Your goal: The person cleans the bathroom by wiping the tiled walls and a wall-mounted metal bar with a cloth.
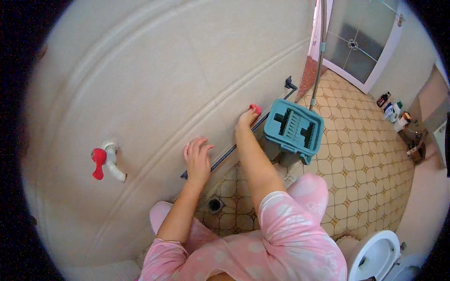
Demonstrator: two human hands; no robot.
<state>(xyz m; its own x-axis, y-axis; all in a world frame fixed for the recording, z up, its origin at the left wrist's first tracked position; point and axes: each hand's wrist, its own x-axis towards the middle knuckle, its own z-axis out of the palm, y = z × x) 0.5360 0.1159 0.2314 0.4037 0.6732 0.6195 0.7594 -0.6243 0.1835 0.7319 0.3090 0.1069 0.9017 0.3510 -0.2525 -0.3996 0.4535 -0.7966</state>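
Note:
My right hand [244, 118] is closed on a small pinkish-red cloth [255, 108], near the light tiled wall [197, 70]. Just beside that hand runs a dark towel bar [224, 158], fixed low along the wall. My left hand [198, 160] has its fingers stretched out and holds nothing. It is at the wall near the bar's lower end; whether the fingertips touch the wall I cannot tell. To the right of my right hand stands a teal mop bucket [294, 126] with a wringer top, and a mop handle [318, 70] rises behind it.
A white tap with a red handle [98, 164] juts from the wall on the left. The patterned tile floor [356, 168] has a round drain [214, 204]. A white toilet [377, 255] is at lower right, several bottles [393, 111] and a glazed door [361, 40] at upper right.

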